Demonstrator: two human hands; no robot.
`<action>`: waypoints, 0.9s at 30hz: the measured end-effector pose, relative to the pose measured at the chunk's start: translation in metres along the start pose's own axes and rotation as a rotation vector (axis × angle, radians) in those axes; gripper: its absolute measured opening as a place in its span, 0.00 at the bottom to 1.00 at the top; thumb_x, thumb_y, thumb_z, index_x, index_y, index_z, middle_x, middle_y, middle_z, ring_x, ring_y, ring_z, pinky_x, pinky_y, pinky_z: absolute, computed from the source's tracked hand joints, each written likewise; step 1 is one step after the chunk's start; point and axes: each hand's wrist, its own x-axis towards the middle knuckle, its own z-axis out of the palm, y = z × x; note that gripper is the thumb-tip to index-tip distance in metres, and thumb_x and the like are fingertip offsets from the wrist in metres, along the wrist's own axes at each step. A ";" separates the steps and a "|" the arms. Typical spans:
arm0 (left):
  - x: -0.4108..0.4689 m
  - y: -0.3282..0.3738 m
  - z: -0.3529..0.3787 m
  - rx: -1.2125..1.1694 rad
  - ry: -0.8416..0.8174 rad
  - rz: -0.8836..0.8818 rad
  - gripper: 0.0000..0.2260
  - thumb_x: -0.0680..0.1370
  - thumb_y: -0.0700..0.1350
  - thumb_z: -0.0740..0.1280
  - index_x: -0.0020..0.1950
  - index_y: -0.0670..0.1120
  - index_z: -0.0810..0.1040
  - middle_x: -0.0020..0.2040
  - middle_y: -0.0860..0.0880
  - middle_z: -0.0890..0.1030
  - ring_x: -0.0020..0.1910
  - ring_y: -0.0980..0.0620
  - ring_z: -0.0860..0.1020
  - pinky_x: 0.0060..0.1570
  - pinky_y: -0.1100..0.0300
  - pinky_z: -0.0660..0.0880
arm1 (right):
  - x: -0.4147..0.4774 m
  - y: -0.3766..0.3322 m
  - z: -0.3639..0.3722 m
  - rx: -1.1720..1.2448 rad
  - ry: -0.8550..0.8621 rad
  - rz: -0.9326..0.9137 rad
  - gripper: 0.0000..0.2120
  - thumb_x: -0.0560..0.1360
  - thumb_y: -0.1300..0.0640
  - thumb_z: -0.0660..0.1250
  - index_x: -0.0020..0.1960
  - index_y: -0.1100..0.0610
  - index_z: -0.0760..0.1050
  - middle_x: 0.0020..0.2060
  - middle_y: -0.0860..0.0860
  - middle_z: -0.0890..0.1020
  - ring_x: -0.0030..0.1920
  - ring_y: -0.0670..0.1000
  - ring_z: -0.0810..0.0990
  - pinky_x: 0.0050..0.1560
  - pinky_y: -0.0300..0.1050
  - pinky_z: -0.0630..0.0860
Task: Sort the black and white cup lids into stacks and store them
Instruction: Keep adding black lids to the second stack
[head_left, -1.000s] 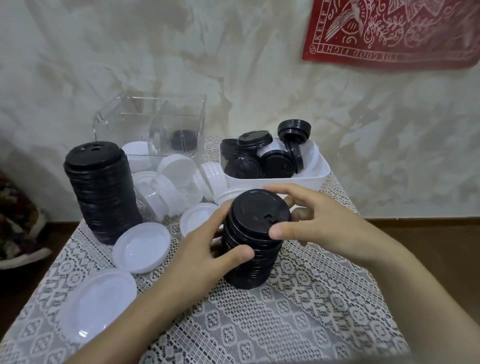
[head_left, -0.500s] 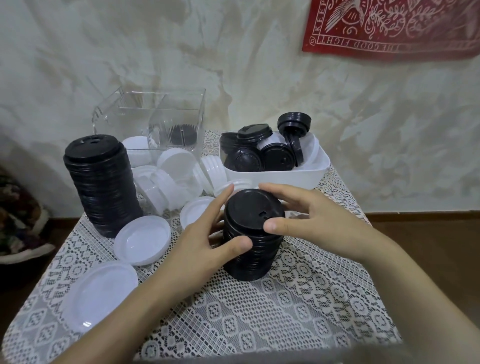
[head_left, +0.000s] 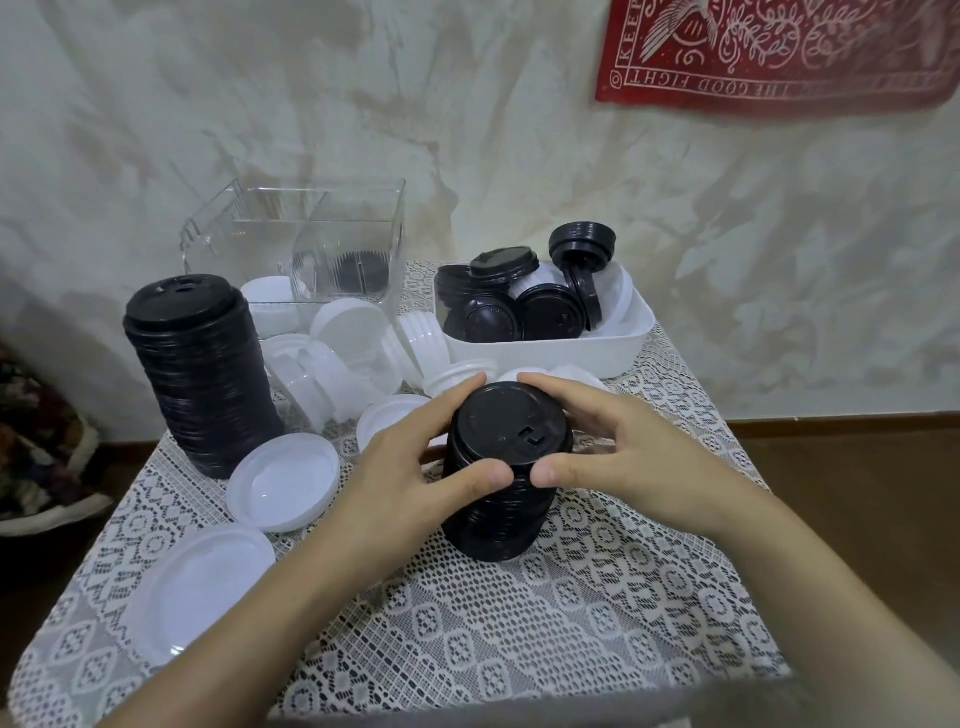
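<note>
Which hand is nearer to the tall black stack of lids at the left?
Left. The left hand grips the short stack on its left side, just right of the tall stack; the right hand grips the opposite side, farther off.

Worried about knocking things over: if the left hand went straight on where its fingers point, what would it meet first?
The short black lid stack the left hand grips; behind it, probably loose white lids, then the white tray.
</note>
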 end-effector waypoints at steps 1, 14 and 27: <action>0.000 0.000 -0.001 0.012 -0.001 0.004 0.34 0.68 0.67 0.73 0.74 0.68 0.70 0.66 0.68 0.78 0.67 0.66 0.75 0.66 0.61 0.73 | 0.000 0.001 0.000 -0.001 -0.001 -0.006 0.26 0.70 0.52 0.75 0.63 0.34 0.73 0.57 0.29 0.81 0.61 0.32 0.78 0.52 0.26 0.73; 0.001 0.004 -0.003 0.069 -0.026 -0.003 0.33 0.68 0.66 0.73 0.73 0.64 0.73 0.67 0.62 0.78 0.67 0.61 0.76 0.63 0.55 0.78 | 0.001 0.024 0.009 0.061 0.039 -0.053 0.27 0.72 0.53 0.75 0.68 0.38 0.73 0.64 0.38 0.81 0.68 0.39 0.77 0.63 0.31 0.72; 0.001 0.010 0.002 0.158 -0.030 0.008 0.36 0.68 0.72 0.72 0.74 0.68 0.67 0.69 0.67 0.75 0.69 0.63 0.74 0.68 0.49 0.75 | -0.005 0.031 0.017 0.068 0.085 -0.016 0.33 0.76 0.45 0.74 0.77 0.37 0.66 0.69 0.36 0.78 0.70 0.39 0.75 0.70 0.43 0.72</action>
